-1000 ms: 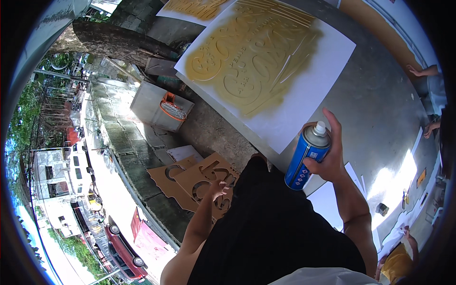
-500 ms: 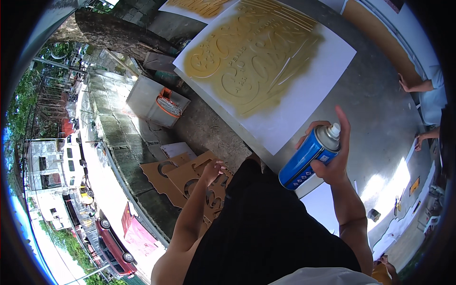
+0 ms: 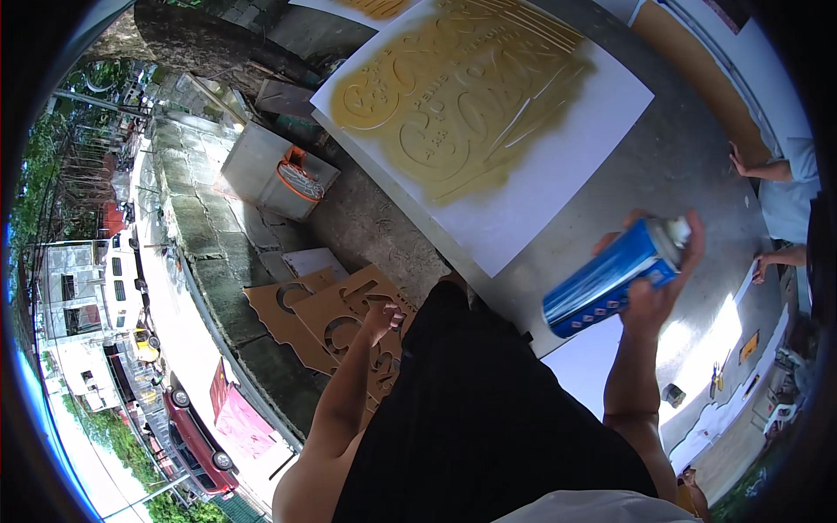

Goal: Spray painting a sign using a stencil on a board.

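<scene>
My right hand (image 3: 649,296) grips a blue spray can (image 3: 593,279) with a white nozzle, tilted over the grey table (image 3: 610,187). Up and to the left of it lies a large white sheet (image 3: 540,218) with raised lettering and swirls under mottled yellow-gold paint. My left hand (image 3: 384,321) hangs low at my side, its fingers loosely bent and apart with nothing visible in them. It appears over cut-out brown cardboard stencils (image 3: 314,340) lying below the table edge; whether it touches them I cannot tell.
Another painted sheet (image 3: 370,10) lies at the top. A basketball hoop (image 3: 301,179) and backboard are beside a block wall (image 3: 179,183). At the right are a co-worker's hands (image 3: 741,170), pliers (image 3: 717,379) and paper. A street with parked vehicles (image 3: 196,436) fills the left side.
My right hand has swung rightward with the spray can, which now leans further over toward horizontal. My left hand has shifted slightly left and up in the picture, along with the view.
</scene>
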Demonstrator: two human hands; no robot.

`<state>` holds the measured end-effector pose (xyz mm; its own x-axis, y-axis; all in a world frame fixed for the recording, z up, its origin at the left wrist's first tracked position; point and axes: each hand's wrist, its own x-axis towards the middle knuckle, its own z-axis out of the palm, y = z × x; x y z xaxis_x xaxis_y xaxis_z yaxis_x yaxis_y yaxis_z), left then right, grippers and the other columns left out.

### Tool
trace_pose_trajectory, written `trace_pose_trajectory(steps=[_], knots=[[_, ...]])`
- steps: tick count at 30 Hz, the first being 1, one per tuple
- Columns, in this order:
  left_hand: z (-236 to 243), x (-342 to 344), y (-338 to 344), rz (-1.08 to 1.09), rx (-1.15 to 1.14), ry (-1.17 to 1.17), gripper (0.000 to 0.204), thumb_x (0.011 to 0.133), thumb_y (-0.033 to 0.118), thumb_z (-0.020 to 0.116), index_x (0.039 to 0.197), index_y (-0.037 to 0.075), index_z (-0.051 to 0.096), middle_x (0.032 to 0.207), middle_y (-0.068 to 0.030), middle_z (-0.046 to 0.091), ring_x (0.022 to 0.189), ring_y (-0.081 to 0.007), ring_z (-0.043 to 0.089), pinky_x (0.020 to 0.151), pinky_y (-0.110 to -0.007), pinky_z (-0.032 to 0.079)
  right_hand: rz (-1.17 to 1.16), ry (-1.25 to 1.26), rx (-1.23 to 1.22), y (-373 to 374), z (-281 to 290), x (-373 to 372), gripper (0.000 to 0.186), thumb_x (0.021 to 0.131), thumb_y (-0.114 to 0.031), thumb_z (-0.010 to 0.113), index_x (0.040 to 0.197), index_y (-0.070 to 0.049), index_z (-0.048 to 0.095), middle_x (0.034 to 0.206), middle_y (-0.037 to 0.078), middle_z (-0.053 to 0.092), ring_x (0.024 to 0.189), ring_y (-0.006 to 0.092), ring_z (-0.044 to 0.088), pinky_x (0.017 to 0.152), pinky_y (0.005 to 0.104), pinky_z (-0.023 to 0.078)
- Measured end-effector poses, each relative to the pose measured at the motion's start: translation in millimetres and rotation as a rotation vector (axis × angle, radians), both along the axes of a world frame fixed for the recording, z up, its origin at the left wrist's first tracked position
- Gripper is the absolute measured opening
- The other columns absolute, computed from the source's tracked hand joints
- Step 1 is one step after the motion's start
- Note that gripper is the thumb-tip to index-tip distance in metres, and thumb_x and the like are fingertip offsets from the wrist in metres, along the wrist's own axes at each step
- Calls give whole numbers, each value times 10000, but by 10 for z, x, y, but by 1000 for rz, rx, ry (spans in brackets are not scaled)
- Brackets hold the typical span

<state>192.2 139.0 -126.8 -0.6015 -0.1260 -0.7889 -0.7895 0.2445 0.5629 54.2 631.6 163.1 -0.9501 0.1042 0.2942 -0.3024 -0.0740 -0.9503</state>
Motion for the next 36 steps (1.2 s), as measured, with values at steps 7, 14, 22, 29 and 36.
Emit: trace_pose_trajectory(steps=[7, 14, 22, 29, 36], knots=[[-259, 51, 12, -6, 49, 55, 326, 1115, 136, 488, 1392, -13, 576, 1127, -149, 741, 834, -163, 678, 767, -320, 559, -222, -119, 672, -15, -448, -267, 787, 890, -200, 813, 1547, -128, 385, 1453, 195, 471, 1266, 312, 597, 1040, 419, 542], [-434, 184, 77, 37, 73, 25, 319, 1101, 135, 509, 1372, -26, 561, 1120, -145, 732, 811, -161, 659, 746, -317, 549, -376, -207, 845, 156, -560, -864, 747, 924, -208, 808, 1548, -153, 402, 1466, 215, 509, 1243, 334, 629, 1040, 447, 554], [-406, 442, 139, 252, 129, -65, 314, 1063, 119, 495, 1312, -45, 596, 1056, -147, 729, 855, -206, 702, 736, -342, 563, -243, -277, 863, -185, -1248, -1126, 732, 927, -209, 800, 1534, -170, 393, 1419, 228, 559, 1225, 376, 646, 1059, 472, 533], [-206, 525, 229, 216, 38, -36, 336, 1060, 109, 502, 1340, -43, 608, 1066, -143, 744, 838, -190, 693, 733, -333, 558, -159, -340, 880, -441, -1588, -1254, 735, 917, -204, 802, 1530, -155, 399, 1399, 220, 578, 1227, 367, 648, 1058, 464, 533], [-204, 543, 188, 219, 26, -30, 352, 1075, 114, 497, 1378, -35, 594, 1087, -143, 749, 865, -187, 692, 770, -335, 573, -85, -407, 788, -715, -1668, -1146, 723, 902, -206, 811, 1513, -137, 429, 1401, 219, 579, 1209, 372, 654, 1047, 467, 532]])
